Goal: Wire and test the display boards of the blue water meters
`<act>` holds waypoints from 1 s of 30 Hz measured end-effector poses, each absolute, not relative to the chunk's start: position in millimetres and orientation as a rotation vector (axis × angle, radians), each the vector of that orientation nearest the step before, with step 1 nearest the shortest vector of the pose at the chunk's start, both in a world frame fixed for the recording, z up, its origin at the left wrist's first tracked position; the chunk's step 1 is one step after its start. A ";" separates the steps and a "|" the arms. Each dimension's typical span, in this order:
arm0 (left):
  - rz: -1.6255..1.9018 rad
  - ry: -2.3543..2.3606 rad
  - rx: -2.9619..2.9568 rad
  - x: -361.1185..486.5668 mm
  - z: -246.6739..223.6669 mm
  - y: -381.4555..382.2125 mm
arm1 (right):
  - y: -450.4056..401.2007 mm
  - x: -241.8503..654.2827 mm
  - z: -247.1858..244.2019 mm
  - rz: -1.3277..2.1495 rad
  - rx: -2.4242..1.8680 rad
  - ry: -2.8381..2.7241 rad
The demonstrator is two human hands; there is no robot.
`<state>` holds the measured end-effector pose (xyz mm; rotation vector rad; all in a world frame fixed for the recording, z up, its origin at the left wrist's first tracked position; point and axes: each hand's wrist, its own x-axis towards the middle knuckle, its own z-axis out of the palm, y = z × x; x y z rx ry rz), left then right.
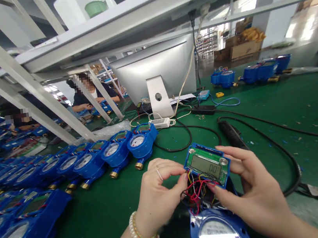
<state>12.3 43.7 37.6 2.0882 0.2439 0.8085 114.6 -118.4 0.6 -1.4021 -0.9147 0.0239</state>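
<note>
My right hand (253, 186) grips a blue-framed display module (205, 163) by its right side, tilted up, its screen lit with digits. Red, black, yellow and white wires (197, 192) bunch below the module. At the module's lower left corner, my left hand (161, 187) pinches with thumb and index finger around the wires; the exact piece between the fingertips is too small to make out. Under the wires sits a blue water meter (219, 230) with a round dial, partly cut off by the bottom edge.
Rows of blue meters (86, 160) fill the left of the green table (303, 114). A monitor (155, 72) stands behind, with cables and a black adapter (203, 109). At the right lie a black-handled tool (233, 134) and thick cables. Two people sit beyond the white frame (34, 97).
</note>
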 end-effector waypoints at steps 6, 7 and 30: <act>0.776 0.307 2.081 13.1 34.3 42.0 | -117.3 115.1 2.7 0.108 -1.393 -0.853; 0.724 0.332 2.053 14.0 31.5 41.7 | -117.6 115.5 2.5 0.143 -1.384 -0.830; 0.374 0.354 1.396 16.8 25.7 41.9 | -118.9 115.6 2.3 0.135 -1.376 -0.790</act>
